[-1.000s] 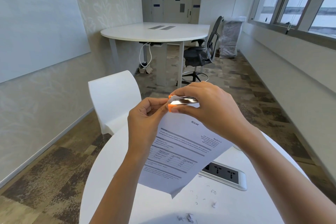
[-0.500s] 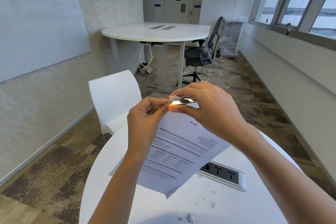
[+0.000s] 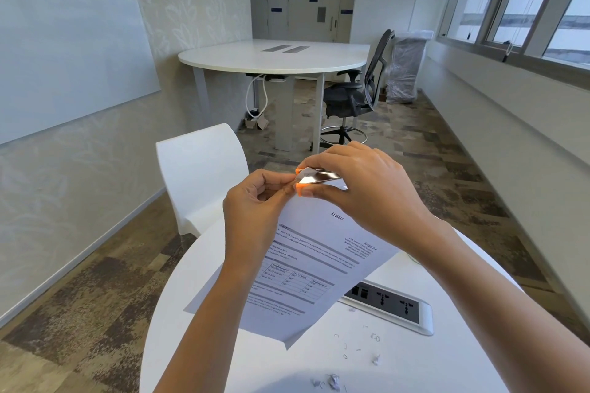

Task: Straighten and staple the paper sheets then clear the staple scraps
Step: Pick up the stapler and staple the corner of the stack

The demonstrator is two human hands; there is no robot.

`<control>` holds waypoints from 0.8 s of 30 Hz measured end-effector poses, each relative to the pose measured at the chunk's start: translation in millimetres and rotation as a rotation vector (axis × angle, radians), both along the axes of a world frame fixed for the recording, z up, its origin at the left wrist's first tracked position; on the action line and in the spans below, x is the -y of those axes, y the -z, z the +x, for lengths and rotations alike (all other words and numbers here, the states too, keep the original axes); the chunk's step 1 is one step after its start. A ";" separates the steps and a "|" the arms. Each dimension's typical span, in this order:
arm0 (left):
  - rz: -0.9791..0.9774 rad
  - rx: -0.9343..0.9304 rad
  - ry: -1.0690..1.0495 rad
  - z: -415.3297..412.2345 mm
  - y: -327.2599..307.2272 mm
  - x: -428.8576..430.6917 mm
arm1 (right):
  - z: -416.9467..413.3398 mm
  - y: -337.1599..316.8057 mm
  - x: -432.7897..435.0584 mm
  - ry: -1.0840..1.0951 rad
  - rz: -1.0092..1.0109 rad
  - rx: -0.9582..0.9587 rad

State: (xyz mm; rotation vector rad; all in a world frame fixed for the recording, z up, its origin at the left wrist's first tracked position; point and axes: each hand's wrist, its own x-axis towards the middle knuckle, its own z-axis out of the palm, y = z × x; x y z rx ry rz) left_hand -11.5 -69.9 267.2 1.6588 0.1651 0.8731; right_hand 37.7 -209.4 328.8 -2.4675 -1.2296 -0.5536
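Fingers: right hand (image 3: 367, 191) wrapped shut around a small orange-and-metal stapler (image 3: 314, 178), thumb under, fingers over the top, its jaws on the top corner of the paper sheets (image 3: 313, 268). Left hand (image 3: 255, 201) pinches that same corner, thumb and fingertips closed on the paper just left of the stapler nose. Sheets are held up in the air over the far half of the round white table (image 3: 204, 344), printed side up, tilted, lower corner hanging toward the table middle; can't tell if it touches. Staple scraps (image 3: 375, 337) and bits of torn paper (image 3: 332, 380) lie loose on the table toward the near edge, right of centre. Socket panel (image 3: 391, 305) is set into the table near the right edge, partly under the sheets. White chair (image 3: 198, 175) beyond the far edge.
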 end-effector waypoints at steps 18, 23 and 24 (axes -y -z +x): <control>-0.007 -0.017 -0.008 -0.2 -3.1 0.0 | 10.6 17.4 -2.5 -0.046 0.099 0.142; -0.012 -0.028 0.009 -2.0 -5.1 1.5 | 14.4 19.9 -1.3 -0.034 0.123 0.182; -0.010 -0.031 0.009 -1.6 -4.8 1.7 | 16.0 20.3 -1.2 -0.040 0.112 0.168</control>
